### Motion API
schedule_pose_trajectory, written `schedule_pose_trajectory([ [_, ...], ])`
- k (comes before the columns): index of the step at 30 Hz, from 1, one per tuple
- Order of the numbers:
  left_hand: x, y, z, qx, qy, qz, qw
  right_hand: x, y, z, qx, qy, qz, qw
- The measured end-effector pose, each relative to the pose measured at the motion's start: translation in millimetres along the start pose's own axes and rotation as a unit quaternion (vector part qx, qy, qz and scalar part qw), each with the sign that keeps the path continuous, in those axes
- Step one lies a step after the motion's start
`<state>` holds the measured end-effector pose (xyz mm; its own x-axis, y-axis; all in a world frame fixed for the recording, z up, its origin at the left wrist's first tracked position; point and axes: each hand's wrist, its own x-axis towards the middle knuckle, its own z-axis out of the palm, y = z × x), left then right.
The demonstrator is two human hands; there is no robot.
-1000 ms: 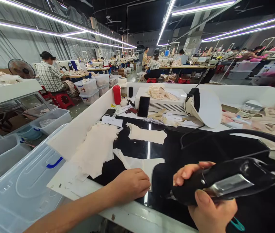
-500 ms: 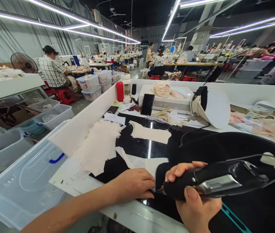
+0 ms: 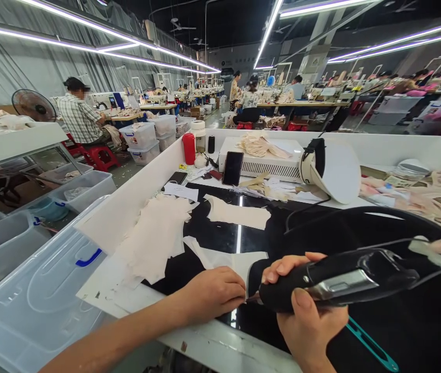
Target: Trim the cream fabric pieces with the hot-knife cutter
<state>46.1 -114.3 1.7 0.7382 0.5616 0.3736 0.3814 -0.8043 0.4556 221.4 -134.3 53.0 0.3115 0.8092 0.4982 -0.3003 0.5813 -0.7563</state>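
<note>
My left hand lies at the near edge of a white fabric piece, its fingers bent and pressed together on that edge; the fingertips are partly hidden. My right hand is wrapped round a black hand-held tool with a silver panel. The narrow metal tip of the tool points left and is close to my left fingers. Whether the tip touches the fabric, I cannot tell. Beyond my hands lies another cream fabric piece on the black glossy surface.
A stack of cream pieces lies on the left. Behind are a phone, a white box and a white lamp-like shade. A teal strip is at lower right. A lidded clear bin stands beside the table.
The whole view has shifted slightly. My hands and the black tool keep almost the same place relative to the white fabric piece.
</note>
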Motion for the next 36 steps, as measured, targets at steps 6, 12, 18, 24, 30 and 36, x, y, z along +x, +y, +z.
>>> schedule_pose_trajectory([
  [6,1,1,-3.2,-0.019,-0.004,-0.016,1.0,-2,4,-2,0.008,-0.003,0.006,1.0],
  [12,3,4,-8.3,-0.031,-0.009,-0.016,0.999,-4,5,-3,0.023,-0.016,0.018,0.999],
  [18,3,6,-7.5,-0.012,0.012,-0.046,0.999,-6,4,-5,0.031,-0.025,0.018,0.999],
  [24,6,3,1.5,0.05,0.025,-0.051,0.997,-5,4,-4,0.024,-0.023,0.017,0.999],
  [30,11,3,4.7,0.1,0.042,-0.01,0.994,-5,3,-4,0.019,-0.018,0.017,1.0],
  [36,10,-1,6.8,0.112,0.004,0.011,0.994,-4,3,-3,0.008,-0.016,0.01,1.0],
])
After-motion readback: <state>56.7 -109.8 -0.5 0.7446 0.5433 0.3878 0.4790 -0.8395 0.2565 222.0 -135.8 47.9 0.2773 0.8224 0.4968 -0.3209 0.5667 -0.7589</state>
